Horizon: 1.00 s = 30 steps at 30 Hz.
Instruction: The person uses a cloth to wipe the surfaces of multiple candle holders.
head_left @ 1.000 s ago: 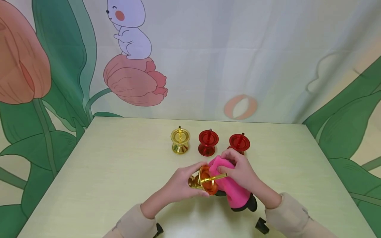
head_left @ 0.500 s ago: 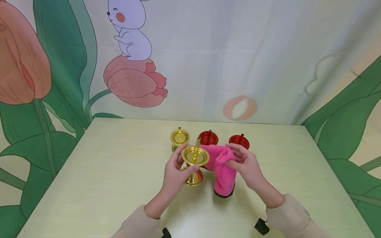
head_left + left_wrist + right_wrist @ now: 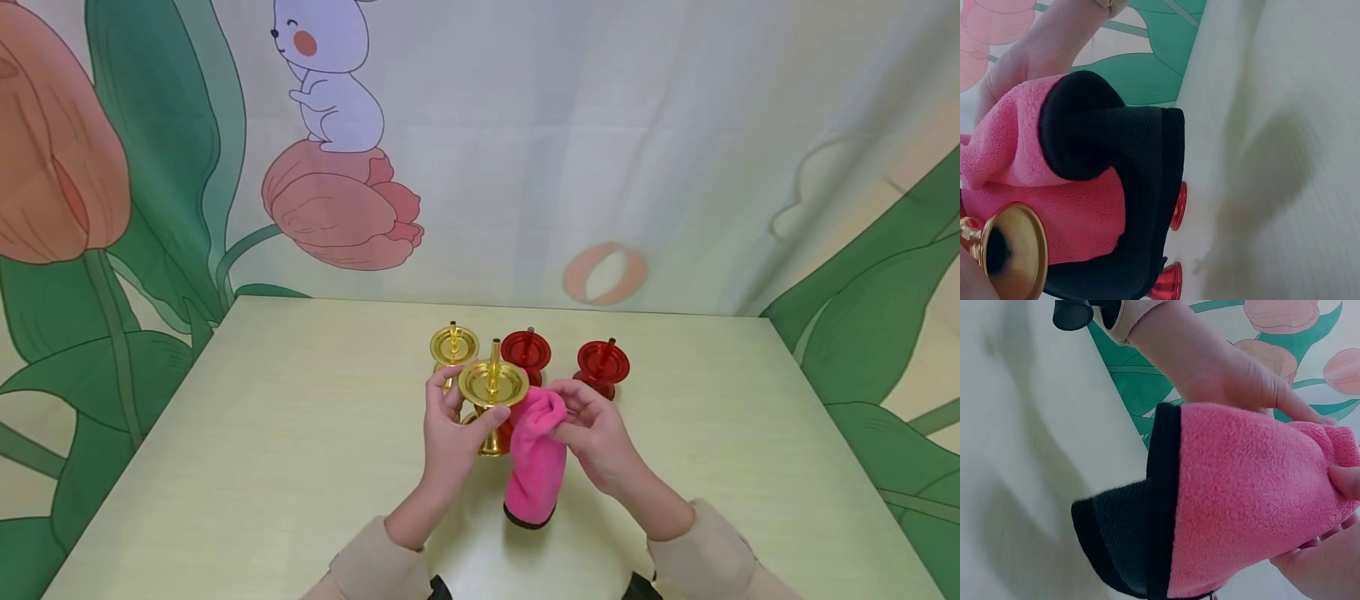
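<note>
A gold candle holder with a dished top and a thin central tube stands upright in the grip of my left hand, raised off the table. Its hollow flared base shows in the left wrist view. My right hand pinches a pink cloth with a black edge and dark underside, which hangs down. The cloth lies against the right side of the holder. In the right wrist view the pink cloth hides the holder and bunches up at my right thumb and fingers.
Behind my hands on the pale table stand a second gold holder and two red holders, one in the middle and one at the right. A printed curtain hangs behind the table.
My left hand has turned the gold holder from lying sideways to upright and raised it. My right hand has drawn the cloth up, then left toward the holder, still holding it.
</note>
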{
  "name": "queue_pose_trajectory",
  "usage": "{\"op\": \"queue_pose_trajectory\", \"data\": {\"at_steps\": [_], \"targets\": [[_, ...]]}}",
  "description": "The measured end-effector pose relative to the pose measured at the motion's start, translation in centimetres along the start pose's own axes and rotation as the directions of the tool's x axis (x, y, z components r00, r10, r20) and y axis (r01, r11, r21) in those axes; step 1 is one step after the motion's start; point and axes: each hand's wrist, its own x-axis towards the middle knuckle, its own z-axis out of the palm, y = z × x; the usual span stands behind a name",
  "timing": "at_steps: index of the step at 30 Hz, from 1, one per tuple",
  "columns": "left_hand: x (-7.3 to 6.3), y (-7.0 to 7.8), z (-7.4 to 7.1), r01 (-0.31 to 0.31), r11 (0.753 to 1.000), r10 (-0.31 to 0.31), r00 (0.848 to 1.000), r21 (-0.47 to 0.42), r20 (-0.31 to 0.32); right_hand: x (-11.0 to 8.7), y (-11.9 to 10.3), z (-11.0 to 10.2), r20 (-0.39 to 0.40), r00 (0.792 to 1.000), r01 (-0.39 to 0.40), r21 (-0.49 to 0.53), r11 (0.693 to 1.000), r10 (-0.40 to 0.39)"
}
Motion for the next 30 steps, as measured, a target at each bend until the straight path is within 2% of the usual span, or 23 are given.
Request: {"op": "queue_pose_trajectory", "data": {"at_steps": [4, 10, 16, 21, 23, 25, 27, 29, 30], "targets": [[-0.1, -0.1, -0.1, -0.006, 1.000, 0.006, 1.000, -0.022, 0.020, 0.0, 0.1, 0.3, -0.008, 1.000, -0.026, 0.022, 0.999, 0.026], [-0.1, -0.2, -0.4, -0.050, 0.998, 0.054, 0.988, -0.033, 0.145, 0.1, 0.1, 0.3, -0.036, 0.998, -0.050, 0.043, 0.998, 0.051], [-0.1, -0.1, -0.5, -0.063, 0.997, 0.048, 0.970, 0.053, 0.239, 0.2, 0.0, 0.2, -0.053, 0.996, -0.066, 0.088, 0.994, 0.071], [0.0, -0.1, -0.8, -0.095, 0.985, 0.045, 0.946, 0.142, 0.322, 0.3, 0.0, 0.1, -0.021, 0.998, -0.057, 0.123, 0.991, 0.060], [0.1, -0.1, -0.9, -0.103, 0.977, 0.034, 0.940, 0.188, 0.339, 0.3, 0.0, 0.0, -0.001, 0.998, -0.057, 0.126, 0.990, 0.058], [0.2, 0.0, -1.0, -0.088, 0.967, 0.010, 0.951, 0.239, 0.310, 0.2, -0.1, -0.1, 0.000, 0.998, -0.057, 0.128, 0.990, 0.057], [0.2, 0.3, -1.0, -0.074, 0.957, 0.006, 0.972, 0.281, 0.236, 0.2, -0.1, -0.2, -0.013, 0.998, -0.055, 0.128, 0.990, 0.057], [0.1, 0.7, -0.8, -0.082, 0.942, 0.034, 0.988, 0.327, 0.150, 0.3, -0.1, -0.3, -0.043, 0.998, -0.048, 0.116, 0.992, 0.054], [0.0, 0.9, -0.7, -0.098, 0.931, 0.061, 0.991, 0.350, 0.115, 0.3, -0.1, -0.3, -0.064, 0.996, -0.046, 0.110, 0.993, 0.054]]}}
